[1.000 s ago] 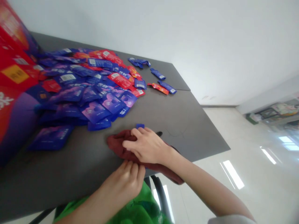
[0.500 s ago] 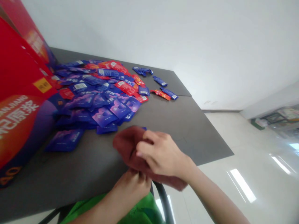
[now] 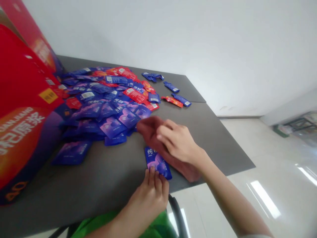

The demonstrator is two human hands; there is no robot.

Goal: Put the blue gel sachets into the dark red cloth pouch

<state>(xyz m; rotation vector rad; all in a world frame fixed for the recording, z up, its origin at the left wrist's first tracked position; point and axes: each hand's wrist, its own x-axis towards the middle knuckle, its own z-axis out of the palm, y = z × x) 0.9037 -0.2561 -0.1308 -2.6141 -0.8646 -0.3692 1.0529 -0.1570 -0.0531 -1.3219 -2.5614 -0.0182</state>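
Observation:
My right hand (image 3: 175,140) is closed on a reddish-brown cloth (image 3: 153,134), which is bunched at its far end and trails back towards the table's front edge. Under and beside the cloth lies a blue-purple sachet (image 3: 158,162) with white lettering, partly covered by it. My left hand (image 3: 152,190) holds the sachet's near end against the table, fingertips pressed together on it; the thumb is hidden. Beyond the cloth, a heap of blue and red sachets (image 3: 112,127) is spread over the table. One more blue sachet (image 3: 71,152) sits apart, left of my hands.
A large red and purple printed box (image 3: 22,132) stands at the left, with another red box panel (image 3: 41,41) behind it. Several loose sachets (image 3: 170,87) lie near the wall on the grey table (image 3: 210,142). A black chair armrest (image 3: 178,215) is below the front edge.
The cloth and my right hand have moved away from my body, off my left hand. The blue sachet under the cloth now shows, with my left fingers on its near end.

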